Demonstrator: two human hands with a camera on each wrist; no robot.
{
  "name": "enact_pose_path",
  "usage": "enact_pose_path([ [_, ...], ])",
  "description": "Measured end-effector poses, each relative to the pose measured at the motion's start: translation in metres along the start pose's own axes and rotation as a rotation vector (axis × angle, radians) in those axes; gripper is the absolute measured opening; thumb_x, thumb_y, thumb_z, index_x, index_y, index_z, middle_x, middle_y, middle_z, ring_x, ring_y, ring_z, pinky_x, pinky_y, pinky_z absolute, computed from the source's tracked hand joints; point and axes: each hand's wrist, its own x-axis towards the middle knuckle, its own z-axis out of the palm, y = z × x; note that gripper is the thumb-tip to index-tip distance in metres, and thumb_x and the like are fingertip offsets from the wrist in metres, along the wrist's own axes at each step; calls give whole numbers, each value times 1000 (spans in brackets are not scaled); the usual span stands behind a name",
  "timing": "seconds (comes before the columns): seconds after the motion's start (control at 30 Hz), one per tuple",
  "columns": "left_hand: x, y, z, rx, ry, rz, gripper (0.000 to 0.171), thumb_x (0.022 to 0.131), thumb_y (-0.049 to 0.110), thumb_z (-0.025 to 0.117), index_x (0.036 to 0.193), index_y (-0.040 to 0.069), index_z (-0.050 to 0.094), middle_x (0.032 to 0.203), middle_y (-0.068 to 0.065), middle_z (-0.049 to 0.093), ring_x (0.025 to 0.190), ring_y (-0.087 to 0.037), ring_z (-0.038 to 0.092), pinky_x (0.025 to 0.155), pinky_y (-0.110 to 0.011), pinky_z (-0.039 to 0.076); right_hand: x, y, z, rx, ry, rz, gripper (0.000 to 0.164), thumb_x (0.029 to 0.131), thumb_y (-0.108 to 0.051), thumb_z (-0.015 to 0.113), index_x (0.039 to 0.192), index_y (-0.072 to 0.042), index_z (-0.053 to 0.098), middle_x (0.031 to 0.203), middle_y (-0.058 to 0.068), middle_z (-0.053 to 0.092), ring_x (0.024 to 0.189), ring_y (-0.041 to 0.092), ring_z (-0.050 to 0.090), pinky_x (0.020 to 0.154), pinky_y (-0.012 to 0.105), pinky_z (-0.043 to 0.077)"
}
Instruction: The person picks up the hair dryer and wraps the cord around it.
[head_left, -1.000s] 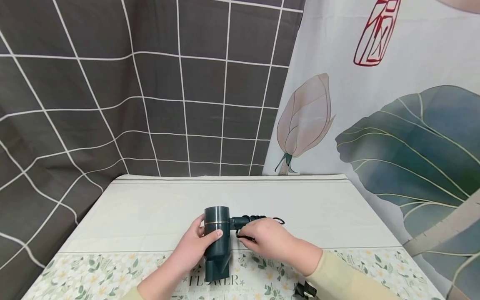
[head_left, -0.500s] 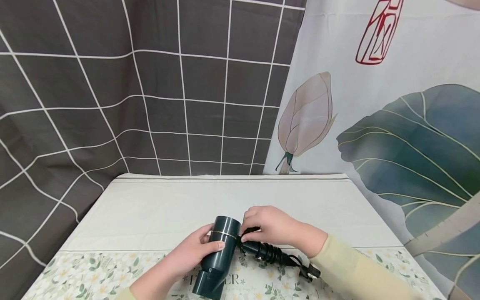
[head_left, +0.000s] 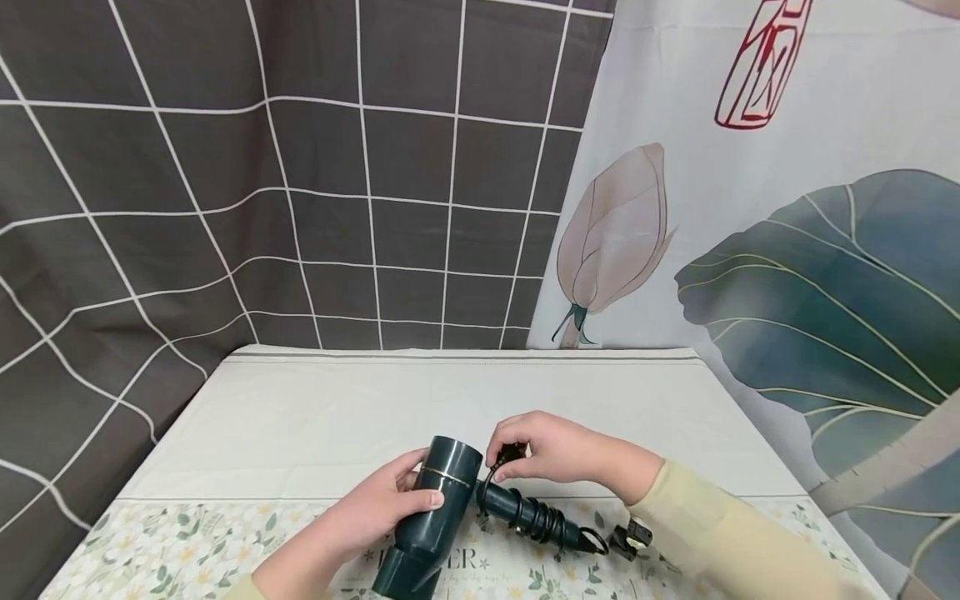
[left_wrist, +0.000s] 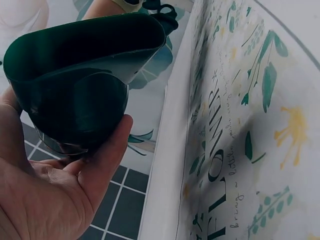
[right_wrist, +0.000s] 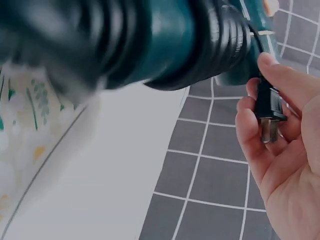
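Note:
A dark green hair dryer [head_left: 446,492] is tilted over the table, its flat nozzle [head_left: 405,575] toward me. Around its barrel my left hand [head_left: 378,500] curls, thumb on the near side; the left wrist view shows the nozzle's slot-like mouth [left_wrist: 90,75] above the palm. A black cord [head_left: 543,518] is wound several times round the handle, which points right and toward me. My right hand [head_left: 551,447] pinches the cord's black plug [right_wrist: 269,102] near the handle's root, its two metal prongs showing in the right wrist view. A loop [head_left: 597,540] hangs at the handle's end.
A white cloth with a floral front band covers the table [head_left: 600,400]. Behind stands a dark grid-patterned curtain [head_left: 405,233]; to the right hangs a white curtain with a leaf print [head_left: 825,283]. A small black object [head_left: 632,537] sits by my right sleeve.
The hair dryer has tilted and come toward me, its handle swinging from pointing right to slanting right and nearer. My right hand has lifted a little, pulling the plug end off the handle.

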Motion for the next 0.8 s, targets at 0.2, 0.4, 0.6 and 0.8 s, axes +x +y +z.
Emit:
enact_pose_path([
  [0.2,1,0,-3,12,-25,42,78,94,17,66,155,-2,20,114,-17,64,96,-29,67,80,-42,55,-1,-3,-3,-30,8,14,12,90,-32,73,98,-24,70,96,-17,65,78,-3,56,66,20,49],
  [0.4,-2,1,-10,-13,-128,102,78,93,15,64,155,-2,19,129,-20,58,107,-26,63,86,-36,52,-1,-6,-2,35,-6,-5,15,92,-31,70,101,-19,72,97,-13,69,83,-2,60,74,23,53],
  [0.6,-3,3,-13,-83,-170,155,80,90,16,62,155,-3,19,134,-18,56,108,-24,62,89,-35,51,-1,-5,2,196,46,-39,14,94,-19,68,104,-11,73,102,-2,71,89,4,64,82,27,54],
  [0.8,-1,3,-12,-171,-214,173,81,89,18,61,154,-3,18,128,-13,59,103,-22,64,86,-36,53,-3,0,7,302,90,-118,14,95,-10,66,106,-4,71,105,8,66,89,8,63,78,30,56],
])
